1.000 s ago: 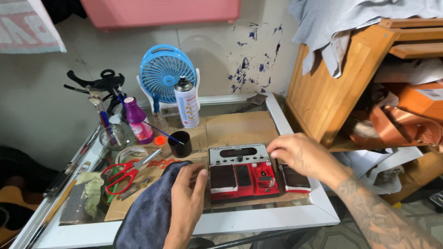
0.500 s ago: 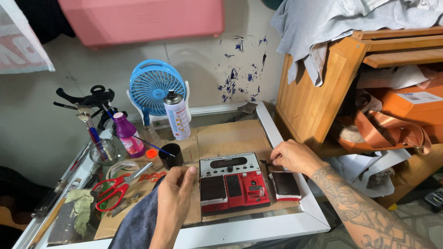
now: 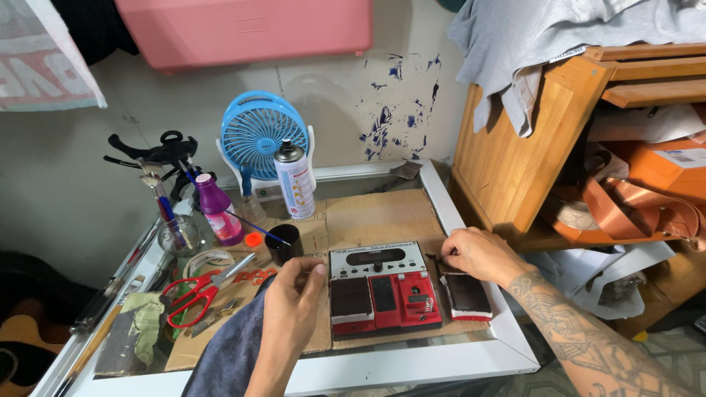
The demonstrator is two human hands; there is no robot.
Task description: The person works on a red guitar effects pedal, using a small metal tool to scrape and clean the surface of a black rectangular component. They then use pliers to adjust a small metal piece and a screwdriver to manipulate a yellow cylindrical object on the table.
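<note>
A red and silver foot-pedal unit (image 3: 382,288) lies on a sheet of cardboard (image 3: 371,220) on the table. A detached red-edged pedal plate (image 3: 465,295) lies just right of it. My right hand (image 3: 474,254) rests above that plate, fingertips pinched on a small dark part at the unit's right edge. My left hand (image 3: 293,294) hovers at the unit's left side, fingers curled with nothing visible in them. A blue-grey cloth (image 3: 228,356) lies under my left forearm.
Red scissors (image 3: 195,290), a small black cup (image 3: 282,244), a purple bottle (image 3: 217,209), a white spray can (image 3: 294,180) and a blue desk fan (image 3: 257,140) crowd the table's left and back. A wooden shelf (image 3: 515,162) with orange bags stands close on the right.
The side plate now lies apart from the pedal unit. My right hand has moved from on top of it to the unit's right edge. My left hand has lifted off the unit's left pedal.
</note>
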